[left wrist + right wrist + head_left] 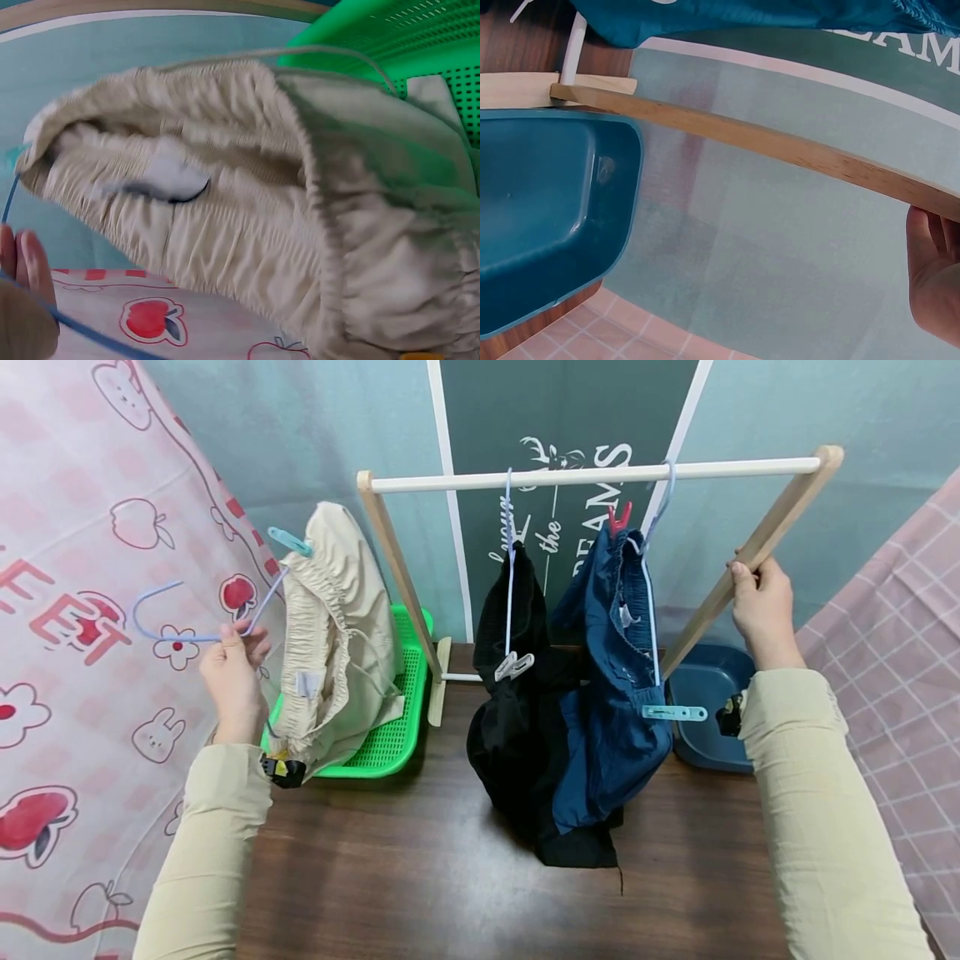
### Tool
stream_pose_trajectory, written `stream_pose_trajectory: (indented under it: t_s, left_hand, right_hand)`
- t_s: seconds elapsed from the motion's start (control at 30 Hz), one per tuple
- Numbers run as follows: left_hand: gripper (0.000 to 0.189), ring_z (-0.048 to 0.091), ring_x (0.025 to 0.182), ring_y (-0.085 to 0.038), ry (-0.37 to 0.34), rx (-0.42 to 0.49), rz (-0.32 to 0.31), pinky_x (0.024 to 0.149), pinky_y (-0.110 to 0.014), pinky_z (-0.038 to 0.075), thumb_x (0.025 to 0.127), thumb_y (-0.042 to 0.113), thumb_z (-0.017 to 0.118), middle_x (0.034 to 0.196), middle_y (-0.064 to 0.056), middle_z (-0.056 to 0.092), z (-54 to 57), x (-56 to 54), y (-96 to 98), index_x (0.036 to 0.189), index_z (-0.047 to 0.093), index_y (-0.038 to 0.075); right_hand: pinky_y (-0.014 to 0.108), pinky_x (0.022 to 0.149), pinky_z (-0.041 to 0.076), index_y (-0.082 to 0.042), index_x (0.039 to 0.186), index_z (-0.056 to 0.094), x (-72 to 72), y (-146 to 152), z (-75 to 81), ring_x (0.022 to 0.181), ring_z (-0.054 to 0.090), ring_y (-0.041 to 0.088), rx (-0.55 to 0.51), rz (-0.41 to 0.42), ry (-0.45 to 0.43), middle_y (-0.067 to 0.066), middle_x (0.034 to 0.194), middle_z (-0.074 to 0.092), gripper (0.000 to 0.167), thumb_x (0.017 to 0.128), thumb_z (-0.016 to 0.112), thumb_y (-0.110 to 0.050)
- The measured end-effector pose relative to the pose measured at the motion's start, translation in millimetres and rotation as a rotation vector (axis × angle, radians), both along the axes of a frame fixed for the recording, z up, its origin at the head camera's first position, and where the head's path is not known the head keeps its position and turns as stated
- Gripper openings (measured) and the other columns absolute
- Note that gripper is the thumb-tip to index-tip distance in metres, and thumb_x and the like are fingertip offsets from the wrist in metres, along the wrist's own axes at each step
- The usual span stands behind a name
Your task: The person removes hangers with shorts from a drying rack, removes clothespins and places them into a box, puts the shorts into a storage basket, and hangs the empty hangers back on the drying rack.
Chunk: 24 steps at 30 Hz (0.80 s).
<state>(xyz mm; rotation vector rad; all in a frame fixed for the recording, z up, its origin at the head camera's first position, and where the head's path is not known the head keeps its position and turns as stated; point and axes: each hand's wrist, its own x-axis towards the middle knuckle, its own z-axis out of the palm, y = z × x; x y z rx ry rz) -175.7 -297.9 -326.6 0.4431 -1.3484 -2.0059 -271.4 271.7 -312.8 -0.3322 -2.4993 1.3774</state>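
Observation:
My left hand point(236, 681) pinches a thin blue clothes hanger point(264, 603) near the base of its hook. Beige elastic-waist pants point(337, 635) hang from it, fastened near the top by a teal clothespin point(289, 541); in the left wrist view their gathered waistband point(187, 232) gapes, showing a label inside. On the right, my right hand point(763, 610) grips the wooden upright point(776, 522) of a small clothes rack. From its white bar point(592, 475) hang a black garment point(517, 735) with white clothespins point(513, 666) and a blue garment point(611, 693) with red point(619, 518) and teal point(675, 713) clothespins.
A green plastic basket point(408, 727) stands beneath the beige pants, left of the rack. Behind the right upright lies a dark blue basin point(705, 685). Printed cloths hang at the back and both sides, around the dark wooden surface point(390, 868).

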Motion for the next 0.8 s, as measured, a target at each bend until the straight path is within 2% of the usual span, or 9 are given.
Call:
stream_pose_trajectory:
  t_s: [0.17,0.23,0.33,0.43,0.57,0.7,0.8]
  left_hand:
    - [0.015,0.069,0.072,-0.008,0.008,-0.02,-0.103,0.07,-0.015,0.055,0.093,0.012,0.056,0.074,0.0,0.071,-8.0,-0.9,1.8,0.089,0.07,0.007]
    - [0.01,0.069,0.073,-0.008,-0.005,-0.013,-0.116,0.07,-0.015,0.055,0.091,0.006,0.059,0.075,0.0,0.072,-10.0,-1.8,2.4,0.089,0.069,0.007]
    - [0.009,0.068,0.075,-0.005,-0.072,-0.05,-0.11,0.074,-0.014,0.054,0.089,0.002,0.061,0.078,0.001,0.072,-12.7,-4.4,2.4,0.094,0.068,0.005]
    - [0.019,0.067,0.076,-0.001,-0.174,-0.176,-0.105,0.076,-0.011,0.053,0.09,0.005,0.061,0.078,0.007,0.071,-16.7,-8.3,1.5,0.107,0.066,-0.002]
    - [0.034,0.063,0.067,0.006,-0.32,-0.422,-0.107,0.07,-0.007,0.051,0.093,0.011,0.059,0.072,0.019,0.064,-23.0,-12.6,1.7,0.122,0.06,-0.007]
    - [0.035,0.059,0.059,0.011,-0.438,-0.593,-0.106,0.063,-0.005,0.049,0.095,0.019,0.057,0.069,0.028,0.058,-26.0,-13.4,3.9,0.123,0.061,-0.002]
    - [0.035,0.055,0.056,0.014,-0.494,-0.699,-0.091,0.06,-0.004,0.046,0.096,0.023,0.057,0.063,0.03,0.052,-26.7,-13.0,5.6,0.118,0.064,-0.002]
  right_hand:
    - [0.028,0.095,0.038,-0.025,0.143,0.041,0.0,0,-0.9,0.131,0.044,0.019,0.01,0.0,0.003,0.001,0.139,0.048,0.049,0.099,0.027,-0.043]
    - [0.03,0.097,0.038,-0.024,0.143,0.04,-0.2,0,-0.8,0.132,0.044,0.02,0.017,0.0,0.0,0.002,0.141,0.047,0.05,0.099,0.026,-0.044]
    - [0.032,0.1,0.038,-0.025,0.144,0.039,-0.5,0,-0.5,0.134,0.043,0.021,0.018,0.001,-0.012,0.002,0.143,0.046,0.051,0.099,0.025,-0.045]
    - [0.032,0.1,0.038,-0.025,0.144,0.039,-0.6,0,-0.8,0.134,0.043,0.022,0.021,-0.003,-0.015,0.0,0.139,0.048,0.051,0.099,0.025,-0.045]
    - [0.03,0.097,0.038,-0.025,0.142,0.041,-0.5,0,-1.6,0.13,0.045,0.019,0.022,-0.012,-0.005,-0.005,0.131,0.05,0.05,0.099,0.027,-0.045]
    - [0.027,0.095,0.038,-0.025,0.141,0.043,-0.8,0,-1.8,0.126,0.047,0.015,0.009,-0.012,0.002,-0.011,0.123,0.05,0.049,0.098,0.029,-0.045]
    - [0.023,0.091,0.037,-0.026,0.139,0.045,-1.2,0,-1.8,0.121,0.048,0.012,0.004,-0.019,0.009,-0.017,0.116,0.05,0.048,0.098,0.03,-0.045]
